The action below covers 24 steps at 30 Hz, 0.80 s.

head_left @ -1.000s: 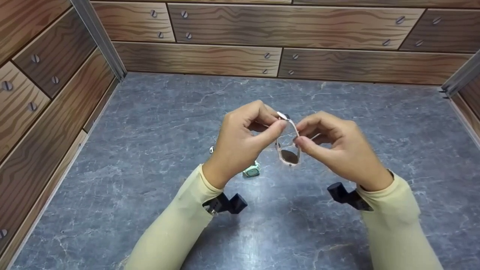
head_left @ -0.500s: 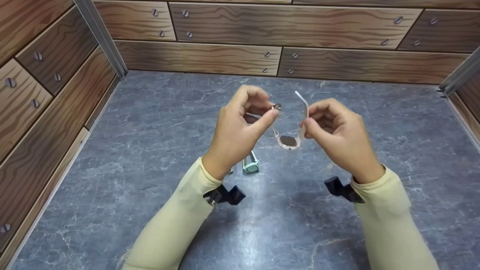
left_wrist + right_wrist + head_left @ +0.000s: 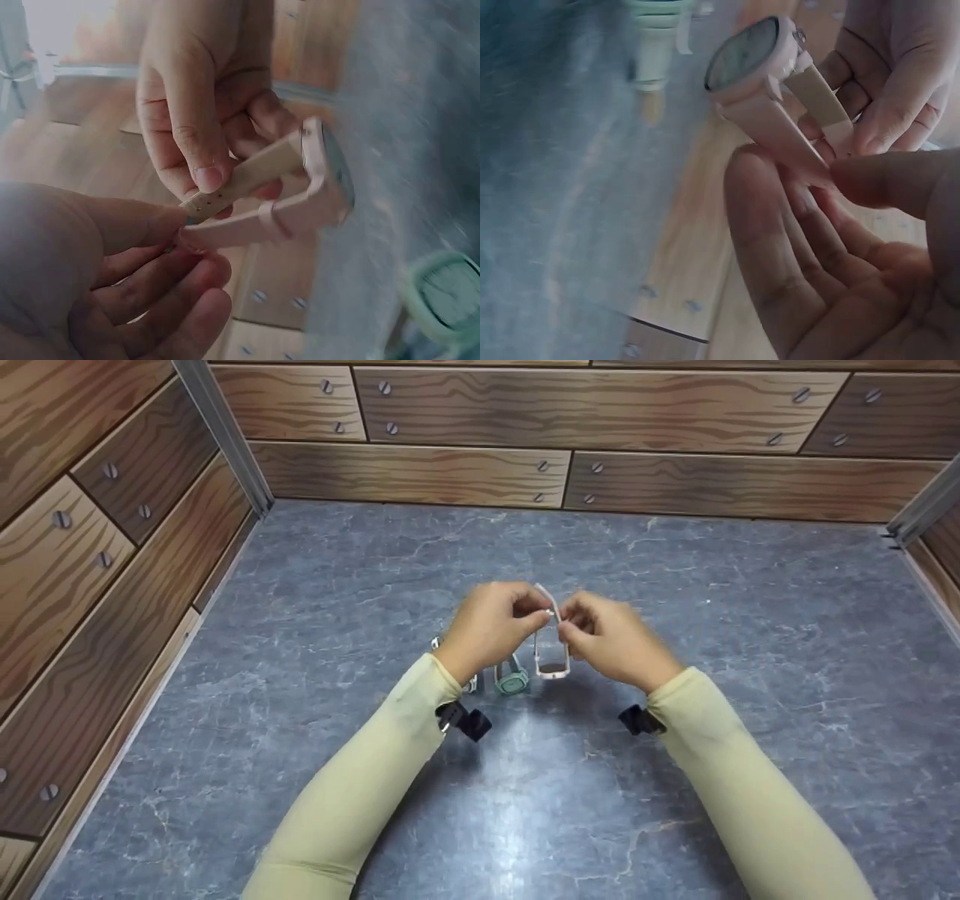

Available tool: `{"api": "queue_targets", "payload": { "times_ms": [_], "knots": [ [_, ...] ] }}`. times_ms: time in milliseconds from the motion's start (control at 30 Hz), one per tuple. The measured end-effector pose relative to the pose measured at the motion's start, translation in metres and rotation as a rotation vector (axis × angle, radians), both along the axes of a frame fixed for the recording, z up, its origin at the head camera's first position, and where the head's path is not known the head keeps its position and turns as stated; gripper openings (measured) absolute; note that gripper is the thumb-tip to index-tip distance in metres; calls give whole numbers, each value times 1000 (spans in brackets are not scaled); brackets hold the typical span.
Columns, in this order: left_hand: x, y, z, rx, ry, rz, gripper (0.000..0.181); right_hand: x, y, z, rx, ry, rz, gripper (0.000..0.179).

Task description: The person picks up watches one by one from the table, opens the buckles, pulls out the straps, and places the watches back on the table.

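Both hands hold a pale pink wristwatch [image 3: 553,669] above the table, its face hanging low and its strap ends up between the fingers. In the left wrist view, the left hand [image 3: 142,270] pinches the buckle end of the pink strap [image 3: 251,229]. The right hand [image 3: 619,641] pinches the other strap end, the one with holes, between thumb and fingers. These two ends meet at the fingertips; whether the strap is through the buckle I cannot tell. A mint green watch [image 3: 513,682] lies on the table just left of the pink one.
Another watch [image 3: 471,684] lies partly hidden behind the left wrist. The grey marbled table [image 3: 750,660] is bounded by wood-patterned walls [image 3: 600,412] at the back and sides. Black wrist cameras [image 3: 474,724] sit on both sleeves.
Half a second ago the strap ends were spread apart; now they are together. Both hands have come closer to each other, and the watch hangs lower in the head view.
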<state>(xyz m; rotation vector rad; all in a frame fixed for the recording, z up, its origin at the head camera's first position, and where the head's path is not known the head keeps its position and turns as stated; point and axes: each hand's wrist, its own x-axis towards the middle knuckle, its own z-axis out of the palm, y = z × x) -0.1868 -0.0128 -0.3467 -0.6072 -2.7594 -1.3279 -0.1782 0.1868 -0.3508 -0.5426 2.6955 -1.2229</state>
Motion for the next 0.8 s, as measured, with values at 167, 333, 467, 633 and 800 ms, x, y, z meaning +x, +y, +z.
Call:
{"api": "queue_targets", "payload": {
  "times_ms": [167, 333, 467, 633, 800],
  "knots": [
    [-17, -1, -24, -139, -19, 5, 10, -16, -4, -21, 72, -99, 33, 17],
    [-19, 0, -44, -242, -40, -25, 10, -22, -7, -43, 144, -139, 56, 16],
    [-20, 3, -54, -300, -42, -29, 10, -23, -8, -54, 174, -158, 45, 18],
    [-24, 6, -56, -339, -60, -22, 12, -28, -7, -57, 176, -164, 49, 18],
    [-29, 0, -51, -343, -69, -7, 16, -32, 2, -54, 162, -137, 23, 20]
  ]
}}
